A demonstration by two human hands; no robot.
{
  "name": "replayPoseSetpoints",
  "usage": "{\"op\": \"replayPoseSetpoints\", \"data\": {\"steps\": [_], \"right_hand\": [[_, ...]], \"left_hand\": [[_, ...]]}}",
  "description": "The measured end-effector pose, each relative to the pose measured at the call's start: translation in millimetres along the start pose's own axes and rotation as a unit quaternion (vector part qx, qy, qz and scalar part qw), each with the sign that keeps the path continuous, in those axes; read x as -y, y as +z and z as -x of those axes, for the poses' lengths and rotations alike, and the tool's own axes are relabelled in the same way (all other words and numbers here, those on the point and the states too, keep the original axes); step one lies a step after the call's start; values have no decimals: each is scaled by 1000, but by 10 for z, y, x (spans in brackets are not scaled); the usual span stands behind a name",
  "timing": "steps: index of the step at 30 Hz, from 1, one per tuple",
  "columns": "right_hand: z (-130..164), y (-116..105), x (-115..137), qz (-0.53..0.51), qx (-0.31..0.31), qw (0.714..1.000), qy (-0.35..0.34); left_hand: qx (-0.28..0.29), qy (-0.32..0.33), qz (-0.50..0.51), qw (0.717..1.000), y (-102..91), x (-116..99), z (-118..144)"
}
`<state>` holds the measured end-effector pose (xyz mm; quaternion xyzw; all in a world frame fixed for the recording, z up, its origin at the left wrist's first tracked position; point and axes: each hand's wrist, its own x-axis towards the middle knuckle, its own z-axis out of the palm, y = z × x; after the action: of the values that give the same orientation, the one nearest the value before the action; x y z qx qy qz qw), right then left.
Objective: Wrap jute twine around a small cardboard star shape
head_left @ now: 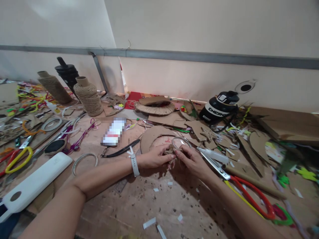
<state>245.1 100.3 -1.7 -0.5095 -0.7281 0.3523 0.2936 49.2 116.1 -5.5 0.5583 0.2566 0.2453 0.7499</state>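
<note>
Both my hands meet over the middle of the table, pinching a small brown twine-wrapped piece (171, 151) between them. My left hand (158, 156), with a pale strap on its wrist, grips the piece from the left. From the other side, the thumb and fingers of my right hand (190, 160) close on it. The fingers hide much of its shape. Just behind lie a curved cardboard cutout (149, 137) and a clear ring of tape (183, 142). Large scissors with red and yellow handles (221, 172) rest beside my right forearm, next to a white glue bottle (213, 155).
Two twine spools (88, 96) and a dark bottle (66, 74) stand at the back left. A black jug (219, 105) leans at the back right among cardboard scraps (259, 146). A phone (114, 131), a white long-handled object (42, 181) and another pair of scissors (21, 157) lie leftward.
</note>
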Motion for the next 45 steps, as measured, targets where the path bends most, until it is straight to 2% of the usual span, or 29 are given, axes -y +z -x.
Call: {"op": "replayPoseSetpoints", "data": {"steps": [2, 7, 10, 14, 18, 21, 25, 28, 31, 34, 45], "right_hand": [[3, -13, 12, -18, -7, 1000, 6], [30, -31, 26, -57, 22, 997, 51], [36, 5, -14, -55, 12, 997, 54], [27, 48, -69, -83, -6, 996, 41], [29, 52, -64, -126, -40, 990, 50], [37, 61, -23, -139, -84, 985, 57], [52, 95, 32, -96, -114, 987, 60], [65, 108, 55, -99, -106, 987, 75], [71, 112, 65, -125, -57, 988, 76], [73, 128, 74, -124, -53, 989, 56], [91, 192, 103, -60, -106, 992, 24]], "left_hand": [[11, -18, -7, 1000, -31, -28, -9], [64, -29, -32, 997, -86, -30, -26], [65, -31, -32, 997, -80, -9, -16], [49, 0, -14, 999, -76, -28, -5], [64, -13, 38, 997, -99, -77, -13], [15, -11, 73, 997, -87, -63, -36], [-44, -22, 28, 998, -26, 20, -75], [-94, 41, -71, 992, -10, 47, -88], [-128, 117, -164, 971, -15, 25, -82], [-133, 158, -181, 962, -12, -8, -73], [-146, 132, -188, 962, 10, 37, -83]]}}
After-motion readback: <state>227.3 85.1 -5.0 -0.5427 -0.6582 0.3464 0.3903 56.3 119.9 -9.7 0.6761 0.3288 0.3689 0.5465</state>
